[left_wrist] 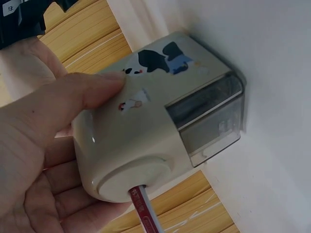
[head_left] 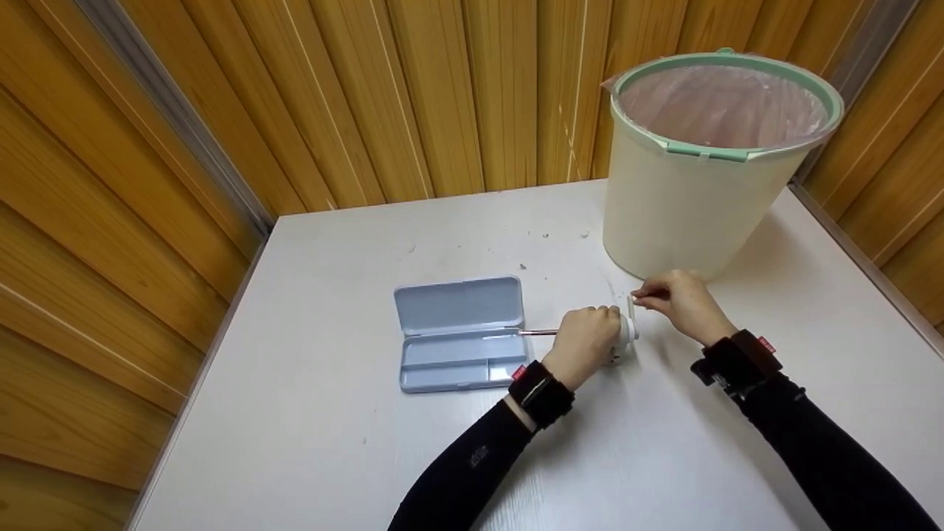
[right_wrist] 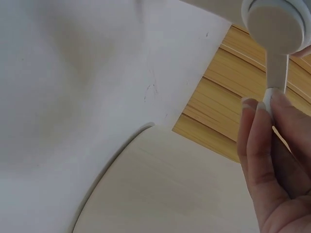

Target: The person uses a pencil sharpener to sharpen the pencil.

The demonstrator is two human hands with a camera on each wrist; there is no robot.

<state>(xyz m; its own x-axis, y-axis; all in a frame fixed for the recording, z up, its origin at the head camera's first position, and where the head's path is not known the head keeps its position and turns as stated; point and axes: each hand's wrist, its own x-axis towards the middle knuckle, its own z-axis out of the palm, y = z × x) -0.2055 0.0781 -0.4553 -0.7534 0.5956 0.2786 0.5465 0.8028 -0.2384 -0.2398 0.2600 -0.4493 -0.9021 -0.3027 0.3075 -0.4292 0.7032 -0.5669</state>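
Observation:
My left hand (head_left: 586, 335) grips a cream pencil sharpener (left_wrist: 141, 121) with panda stickers and a clear shavings drawer (left_wrist: 209, 124). A red and white pencil (left_wrist: 145, 208) sticks out of the sharpener's front hole, pointing left toward the pencil case in the head view. With thumb and fingertips, my right hand (head_left: 682, 302) pinches the knob at the end of the sharpener's crank handle (right_wrist: 277, 70). In the right wrist view the crank's round hub (right_wrist: 274, 26) shows at the top.
A blue pencil case (head_left: 461, 346) lies with its lid up, left of the sharpener. Behind my right hand stands a cream bin (head_left: 678, 214) with a green rim and a pink liner. Small dark specks dot the white table (head_left: 310, 354). Wood-look panels enclose the back and sides.

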